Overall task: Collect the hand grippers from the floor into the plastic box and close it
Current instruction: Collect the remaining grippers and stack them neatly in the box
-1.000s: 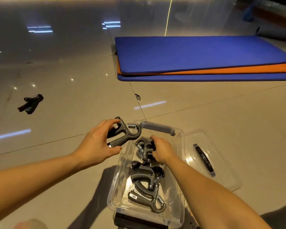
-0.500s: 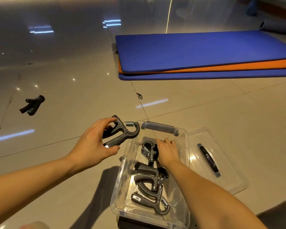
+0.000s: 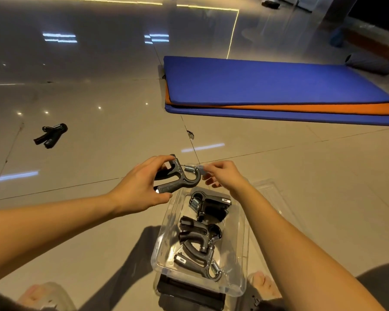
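Hand grippers are not all in yet: a stray gripper (image 3: pixel 51 135) lies on the floor far to your left, well apart from everything else. Your left hand (image 3: pixel 142 187) keeps its fingers and thumb curled round the handles of the held gripper (image 3: pixel 177 178), as it did a second ago, carrying it in the air over the far left corner of the plastic box (image 3: pixel 164 250). What has changed is your right hand (image 3: pixel 225 176). A second ago it was down inside the box on the far gripper (image 3: pixel 209 205); now it has come up and out, and sits just beside the spring end of the held gripper with its fingers curled. Blur hides whether those fingers pinch anything, so you cannot tell from this whether it grips or is empty. The far gripper now lies free in the box, with the middle gripper (image 3: pixel 198 234) and the near gripper (image 3: pixel 198 263) closer to you, so three are stowed. The held one looks set to go in fourth, your right hand likely helping to guide it. Farther right, the clear lid (image 3: pixel 270 189) lies on the floor beside the box, partly behind your right forearm. Closing must wait until you have fetched the stray gripper.
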### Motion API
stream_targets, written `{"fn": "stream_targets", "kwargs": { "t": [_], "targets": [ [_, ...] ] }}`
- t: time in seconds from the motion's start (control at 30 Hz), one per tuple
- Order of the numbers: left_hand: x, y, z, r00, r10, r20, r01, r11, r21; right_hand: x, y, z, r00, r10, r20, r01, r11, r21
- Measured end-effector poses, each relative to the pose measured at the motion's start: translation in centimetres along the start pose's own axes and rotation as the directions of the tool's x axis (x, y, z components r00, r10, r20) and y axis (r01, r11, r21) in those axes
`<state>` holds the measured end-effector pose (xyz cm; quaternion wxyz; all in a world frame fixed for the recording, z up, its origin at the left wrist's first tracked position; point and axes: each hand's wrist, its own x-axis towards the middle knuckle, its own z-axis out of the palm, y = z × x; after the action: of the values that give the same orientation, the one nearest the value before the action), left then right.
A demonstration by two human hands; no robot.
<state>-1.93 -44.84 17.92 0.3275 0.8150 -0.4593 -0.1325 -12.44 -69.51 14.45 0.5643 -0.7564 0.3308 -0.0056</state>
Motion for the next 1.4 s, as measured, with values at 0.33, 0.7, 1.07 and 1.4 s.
{"fn": "stream_targets", "kwargs": {
  "t": [0.33, 0.7, 1.07, 1.4],
  "targets": [
    [0.7, 4.5, -0.4, 0.994, 0.097, 0.048, -0.087, 0.982, -0.168, -5.4, -9.7, -5.0, 0.962, -0.048, 0.268, 0.106, 0.973, -0.207],
    [0.9, 6.2, -0.3, 0.984, 0.039, 0.175, 0.032, 0.922, -0.386, -8.0, -6.5, -7.5, 0.960, -0.024, 0.280, 0.050, 0.995, -0.086],
    [3.7, 4.7, -0.9, 0.929, -0.102, 0.356, 0.268, 0.849, -0.455, -9.2, -4.7, -6.6, 0.945, -0.279, 0.171, 0.282, 0.959, 0.007],
    [4.8, 5.3, -2.1, 0.984, 0.024, 0.179, 0.056, 0.902, -0.429, -8.9, -5.1, -7.4, 0.948, -0.317, 0.031, 0.317, 0.949, 0.006]
  ]
}}
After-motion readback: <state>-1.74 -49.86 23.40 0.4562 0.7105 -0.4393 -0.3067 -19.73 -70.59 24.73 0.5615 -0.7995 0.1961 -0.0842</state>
